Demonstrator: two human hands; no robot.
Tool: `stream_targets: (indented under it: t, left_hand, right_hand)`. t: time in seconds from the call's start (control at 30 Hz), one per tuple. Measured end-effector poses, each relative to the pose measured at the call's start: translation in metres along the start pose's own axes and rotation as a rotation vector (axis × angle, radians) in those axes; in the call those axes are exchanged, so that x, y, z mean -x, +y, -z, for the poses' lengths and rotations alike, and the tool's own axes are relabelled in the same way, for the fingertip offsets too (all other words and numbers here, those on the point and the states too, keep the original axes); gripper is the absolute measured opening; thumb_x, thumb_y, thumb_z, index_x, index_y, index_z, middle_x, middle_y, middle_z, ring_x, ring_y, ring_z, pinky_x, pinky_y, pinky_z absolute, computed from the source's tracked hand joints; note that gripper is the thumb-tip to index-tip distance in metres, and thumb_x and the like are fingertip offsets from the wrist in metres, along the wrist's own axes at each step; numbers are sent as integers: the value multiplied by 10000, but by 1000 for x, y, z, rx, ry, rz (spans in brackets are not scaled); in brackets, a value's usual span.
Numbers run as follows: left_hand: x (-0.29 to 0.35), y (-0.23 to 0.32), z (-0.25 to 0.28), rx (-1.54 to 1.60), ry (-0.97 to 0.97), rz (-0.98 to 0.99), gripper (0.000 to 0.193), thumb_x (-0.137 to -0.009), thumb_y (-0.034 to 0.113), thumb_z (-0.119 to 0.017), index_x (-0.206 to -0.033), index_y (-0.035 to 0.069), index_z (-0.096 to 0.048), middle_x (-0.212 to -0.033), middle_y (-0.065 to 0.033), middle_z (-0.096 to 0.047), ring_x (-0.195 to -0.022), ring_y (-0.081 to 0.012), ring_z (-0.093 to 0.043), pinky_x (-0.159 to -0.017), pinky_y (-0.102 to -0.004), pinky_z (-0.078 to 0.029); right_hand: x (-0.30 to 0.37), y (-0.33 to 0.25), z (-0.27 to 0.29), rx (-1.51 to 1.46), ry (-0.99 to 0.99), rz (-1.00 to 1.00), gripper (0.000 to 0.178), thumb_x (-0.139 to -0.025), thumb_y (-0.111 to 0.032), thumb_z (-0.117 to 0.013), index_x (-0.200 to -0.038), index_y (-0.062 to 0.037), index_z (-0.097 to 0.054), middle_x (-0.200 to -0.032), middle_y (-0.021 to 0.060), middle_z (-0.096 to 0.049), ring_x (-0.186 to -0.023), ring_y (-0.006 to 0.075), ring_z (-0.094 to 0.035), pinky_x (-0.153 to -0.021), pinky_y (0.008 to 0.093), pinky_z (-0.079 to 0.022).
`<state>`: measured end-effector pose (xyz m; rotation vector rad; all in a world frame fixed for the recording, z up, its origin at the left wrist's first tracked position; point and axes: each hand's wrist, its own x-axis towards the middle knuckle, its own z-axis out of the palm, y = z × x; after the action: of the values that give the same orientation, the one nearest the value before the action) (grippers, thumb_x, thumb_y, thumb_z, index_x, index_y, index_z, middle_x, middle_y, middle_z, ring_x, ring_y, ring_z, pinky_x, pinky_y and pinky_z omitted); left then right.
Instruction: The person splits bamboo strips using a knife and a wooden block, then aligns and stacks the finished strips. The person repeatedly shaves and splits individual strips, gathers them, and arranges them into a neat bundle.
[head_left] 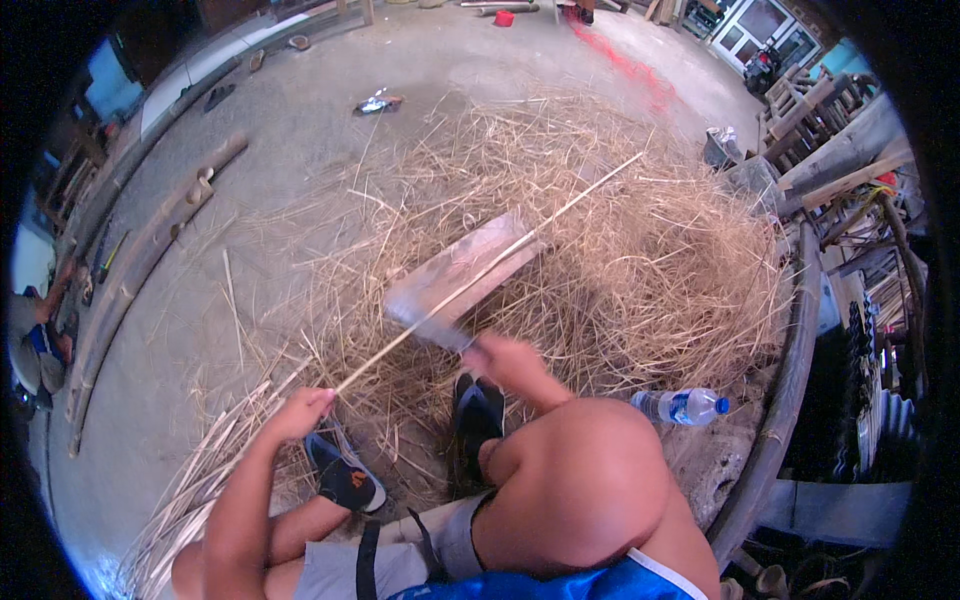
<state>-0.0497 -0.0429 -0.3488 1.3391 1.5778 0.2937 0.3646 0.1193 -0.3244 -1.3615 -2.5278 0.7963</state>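
My left hand (305, 412) is closed around the near end of a long, thin bamboo strip (585, 194). The strip slants up and away to the right, across a flat wooden block (455, 270) on the floor. My right hand (510, 365) grips the handle of a broad-bladed knife (432, 328). Its blade is smeared by motion, close to the strip at the block's near end. Whether blade and strip touch, I cannot tell. Pale shavings (640, 270) lie in a heap around and beyond the block.
A water bottle (682, 406) lies by my right knee. Several split strips (195, 490) are bundled at the lower left. Bamboo poles (140, 275) rest along the left, and a curved pole (790, 390) edges the right. Stacked wood (815, 105) stands at the far right.
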Motion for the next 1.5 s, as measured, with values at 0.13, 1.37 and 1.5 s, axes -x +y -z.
stream_targets:
  t: [0.13, 1.37, 1.5]
  left_hand:
    - [24, -25, 13, 11, -25, 170, 507, -1104, 441, -474, -736, 95, -517, -660, 50, -453, -619, -110, -401, -586, -320, -381]
    - [-36, 33, -24, -257, 213, -97, 505, -1090, 417, -435, -942, -17, -647, -915, -294, -673, -902, -488, -650, -816, -538, -500]
    - [-40, 44, -31, -238, 192, -91, 501, -1094, 405, -437, -921, -25, -627, -852, -284, -652, -841, -485, -630, -787, -522, -490]
  right_hand:
    - [-12, 39, 17, 59, 209, -633, 508, -986, -564, -591, -1134, -86, -678, -949, 222, -745, -947, 428, -719, -827, 534, -562]
    - [-1, 23, 0, -150, -38, -284, 565, -989, -564, -565, -1183, -43, -663, -965, 291, -725, -954, 449, -716, -876, 535, -562]
    - [1, -4, -15, -73, -51, -170, 460, -980, -535, -613, -1080, -90, -676, -909, 225, -730, -879, 441, -707, -786, 534, -564]
